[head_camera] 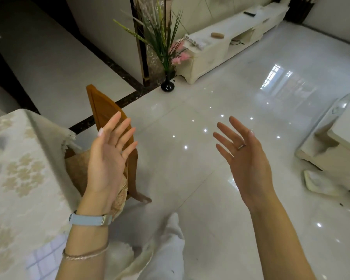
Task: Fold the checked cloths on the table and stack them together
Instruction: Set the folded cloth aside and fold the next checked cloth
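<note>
Left hand (107,158) and right hand (245,156) are spread open, holding nothing, right of the table (18,158); the checked cloth (42,257) at its near edge seems soft and light, best pinched by corners.

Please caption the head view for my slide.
Left hand and right hand, open and empty, in the air beside the table.

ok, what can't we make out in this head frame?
Pale blue checked cloth on the cream floral-covered table: head view, blurred, partly behind the left forearm; fold state and number unclear.
Orange wooden chair: head view, seat partly hidden by the left hand.
Small dark object on the white low cabinet: head view, too small to identify.
</note>
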Demonstrator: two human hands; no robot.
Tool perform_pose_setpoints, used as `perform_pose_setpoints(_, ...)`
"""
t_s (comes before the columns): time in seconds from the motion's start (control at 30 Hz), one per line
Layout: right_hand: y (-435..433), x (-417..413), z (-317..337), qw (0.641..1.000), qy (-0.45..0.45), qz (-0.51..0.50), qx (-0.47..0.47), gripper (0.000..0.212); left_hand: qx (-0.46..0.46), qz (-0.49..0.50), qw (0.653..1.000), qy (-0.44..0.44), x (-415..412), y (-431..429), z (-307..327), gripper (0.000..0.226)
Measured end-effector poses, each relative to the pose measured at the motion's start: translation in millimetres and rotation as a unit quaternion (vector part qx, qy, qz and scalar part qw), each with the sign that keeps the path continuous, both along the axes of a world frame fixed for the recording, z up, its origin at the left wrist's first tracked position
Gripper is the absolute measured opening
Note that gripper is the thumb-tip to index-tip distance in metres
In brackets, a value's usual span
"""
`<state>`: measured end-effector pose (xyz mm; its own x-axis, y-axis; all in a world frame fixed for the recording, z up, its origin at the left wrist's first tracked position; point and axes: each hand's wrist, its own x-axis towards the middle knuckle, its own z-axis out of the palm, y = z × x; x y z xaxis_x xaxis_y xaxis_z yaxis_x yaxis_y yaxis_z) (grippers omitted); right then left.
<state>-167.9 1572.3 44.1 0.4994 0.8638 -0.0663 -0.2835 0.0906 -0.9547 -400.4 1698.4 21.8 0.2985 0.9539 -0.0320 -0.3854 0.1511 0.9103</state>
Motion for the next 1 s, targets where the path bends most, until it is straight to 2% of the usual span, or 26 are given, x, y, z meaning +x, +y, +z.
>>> perform_pose_setpoints(0.27,158,64,-2,0.999,0.003,0.043,-0.014,0.043,0.007,0.036,0.999,-0.013,61,130,-11,0.05)
perform_pose_setpoints(0.6,365,102,24,0.991,-0.005,0.135,-0.001,0.042,0.035,0.108,0.993,-0.007,91,300,19,0.051)
perform_pose_setpoints(0.83,523,98,17,0.969,-0.002,0.246,0.007,0.042,0.048,0.201,0.978,0.01,83,400,11,0.05)
perform_pose_setpoints(1.0,647,84,17,0.941,0.006,0.339,0.015,0.042,0.043,0.301,0.952,0.022,68,474,5,0.051)
